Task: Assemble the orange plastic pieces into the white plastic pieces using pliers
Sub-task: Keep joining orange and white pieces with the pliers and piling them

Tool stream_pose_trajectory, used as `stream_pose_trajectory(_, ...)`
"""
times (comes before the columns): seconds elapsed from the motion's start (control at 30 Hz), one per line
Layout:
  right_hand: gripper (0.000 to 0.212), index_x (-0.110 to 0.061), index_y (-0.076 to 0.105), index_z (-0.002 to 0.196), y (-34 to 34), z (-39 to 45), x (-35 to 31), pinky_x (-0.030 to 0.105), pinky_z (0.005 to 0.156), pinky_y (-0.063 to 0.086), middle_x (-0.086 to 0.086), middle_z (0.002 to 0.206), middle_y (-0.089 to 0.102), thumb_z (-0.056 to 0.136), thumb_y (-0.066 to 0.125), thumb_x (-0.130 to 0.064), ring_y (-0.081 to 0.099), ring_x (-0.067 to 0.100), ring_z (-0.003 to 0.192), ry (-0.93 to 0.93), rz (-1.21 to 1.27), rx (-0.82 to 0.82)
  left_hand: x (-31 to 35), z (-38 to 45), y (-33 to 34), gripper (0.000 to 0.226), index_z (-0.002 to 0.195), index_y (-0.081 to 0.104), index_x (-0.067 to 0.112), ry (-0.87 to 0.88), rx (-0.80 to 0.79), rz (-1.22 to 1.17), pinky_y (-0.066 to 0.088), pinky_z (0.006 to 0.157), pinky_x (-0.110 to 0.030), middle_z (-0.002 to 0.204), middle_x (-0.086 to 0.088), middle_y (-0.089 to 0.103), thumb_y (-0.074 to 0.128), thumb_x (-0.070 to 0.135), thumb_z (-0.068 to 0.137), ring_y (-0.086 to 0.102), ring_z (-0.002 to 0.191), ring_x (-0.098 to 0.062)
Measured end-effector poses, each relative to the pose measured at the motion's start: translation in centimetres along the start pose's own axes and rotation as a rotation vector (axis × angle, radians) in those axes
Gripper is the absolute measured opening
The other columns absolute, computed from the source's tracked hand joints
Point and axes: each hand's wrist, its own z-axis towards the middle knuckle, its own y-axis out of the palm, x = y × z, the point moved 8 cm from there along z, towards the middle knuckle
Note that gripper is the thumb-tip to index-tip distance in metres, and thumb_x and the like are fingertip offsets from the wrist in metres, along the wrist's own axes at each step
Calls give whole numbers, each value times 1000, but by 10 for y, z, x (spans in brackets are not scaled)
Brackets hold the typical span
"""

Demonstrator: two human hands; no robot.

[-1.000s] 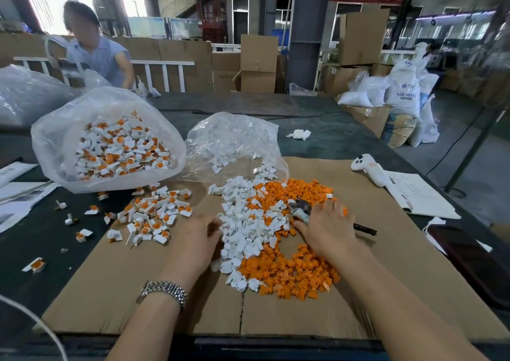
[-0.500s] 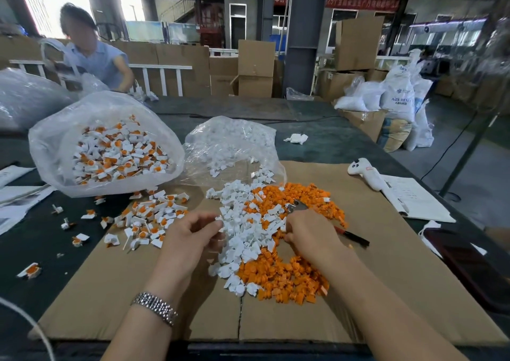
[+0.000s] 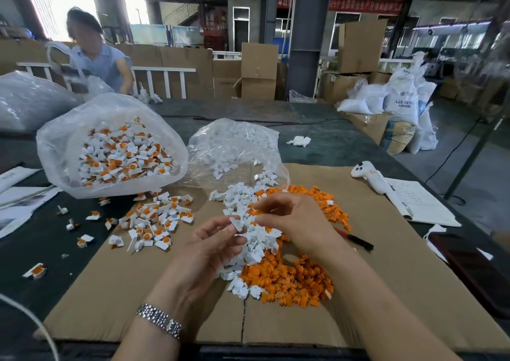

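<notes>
One white piece (image 3: 236, 223) sits pinched in my left hand (image 3: 212, 246). It looks light and stiff, so I hold its edges. My right hand (image 3: 292, 218) pinches something small; I cannot tell what. Orange pieces (image 3: 289, 278) lie piled below on cardboard (image 3: 386, 278). Pliers (image 3: 356, 239) lie just behind my right wrist, and bags (image 3: 110, 145) sit farther back.

Both my forearms reach forward, hands raised close together. My left hand (image 3: 212, 239), watch on its wrist, pinches a small piece at its fingertips; my right hand (image 3: 292, 220) curls its fingers toward it.
</notes>
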Motion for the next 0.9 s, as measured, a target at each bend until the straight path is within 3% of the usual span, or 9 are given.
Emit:
stream_pose_trajectory(0.17,11,-9,80,93,10,-4,-9,14,70,55,1,89,77,81,81,-9,74,11,82,58,290,-48,1,-3,2,21,102,81,7,14,-18,-1,60,68,-24,101,-15,76,72,5,83,74,81,-21)
stream_pose_trajectory(0.27,8,-18,81,92,11,-6,-11,9,70,51,-6,88,77,85,79,-15,70,2,82,26,197,-26,0,-3,3,22,102,81,7,16,-9,-6,61,70,-26,100,-14,75,72,4,82,74,82,-22)
stream_pose_trajectory(0.43,5,-20,77,91,18,-10,-12,20,77,56,-5,82,73,90,74,-16,68,6,79,-44,22,6,5,-5,6,21,96,83,9,51,9,16,61,70,-25,99,-15,77,73,4,78,76,85,-24)
stream_pose_trajectory(0.57,6,-25,71,93,25,-14,-19,17,69,50,-10,82,66,94,69,-19,61,1,75,-112,-186,76,11,-8,9,20,94,83,12,112,49,78,60,73,-22,102,-15,78,73,7,78,77,89,-23)
stream_pose_trajectory(0.67,12,-27,69,99,27,-16,-23,16,65,46,-10,79,62,95,66,-17,56,2,71,-149,-210,79,14,-9,8,22,95,84,14,129,76,87,60,73,-23,102,-16,79,72,7,78,77,90,-25)
stream_pose_trajectory(0.8,18,-29,72,106,25,-17,-25,17,76,49,-9,87,63,94,69,-17,60,5,80,-173,-166,-9,16,-9,8,26,104,75,2,120,58,24,61,69,-25,92,-19,77,73,5,78,77,82,-27)
stream_pose_trajectory(0.9,17,-27,72,106,24,-19,-25,18,77,50,-10,88,64,92,72,-18,61,5,82,-191,-207,5,15,-11,9,18,96,73,4,114,46,13,62,68,-26,91,-20,76,72,4,78,77,82,-27)
